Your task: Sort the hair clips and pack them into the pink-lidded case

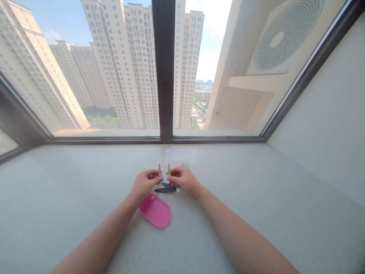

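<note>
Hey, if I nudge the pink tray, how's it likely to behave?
The pink tray probably won't tip or roll: it lies flat and low. It's likely light, looking thin and shallow. Its smooth look suggests it may slide on the window ledge, though its material is unclear.

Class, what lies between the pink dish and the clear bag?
In the head view: black clips, then the right hand holding a small wooden peg.

text: none readable | labels: none readable | brands: none | numbers: none readable | signs: none
</note>
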The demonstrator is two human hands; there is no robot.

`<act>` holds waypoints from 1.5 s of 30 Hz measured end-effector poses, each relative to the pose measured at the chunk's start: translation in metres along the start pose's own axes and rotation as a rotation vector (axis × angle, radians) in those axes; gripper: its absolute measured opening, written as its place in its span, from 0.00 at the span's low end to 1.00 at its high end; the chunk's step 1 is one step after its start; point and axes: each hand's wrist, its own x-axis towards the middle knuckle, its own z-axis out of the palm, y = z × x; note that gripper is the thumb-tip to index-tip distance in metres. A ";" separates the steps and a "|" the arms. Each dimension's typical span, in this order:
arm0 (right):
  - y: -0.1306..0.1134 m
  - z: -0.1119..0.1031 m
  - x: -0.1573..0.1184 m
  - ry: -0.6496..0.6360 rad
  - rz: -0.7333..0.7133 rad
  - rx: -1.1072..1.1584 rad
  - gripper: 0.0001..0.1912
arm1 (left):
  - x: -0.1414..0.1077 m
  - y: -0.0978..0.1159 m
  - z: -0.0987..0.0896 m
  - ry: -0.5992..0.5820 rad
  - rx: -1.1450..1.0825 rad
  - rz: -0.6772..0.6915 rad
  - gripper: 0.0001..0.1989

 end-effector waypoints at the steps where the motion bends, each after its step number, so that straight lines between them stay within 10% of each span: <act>1: 0.000 0.000 -0.001 0.001 0.000 -0.006 0.17 | 0.000 -0.001 0.000 -0.008 0.016 0.013 0.15; 45: -0.004 -0.002 0.006 -0.014 0.002 -0.140 0.10 | 0.004 -0.003 0.008 -0.099 -0.027 0.023 0.10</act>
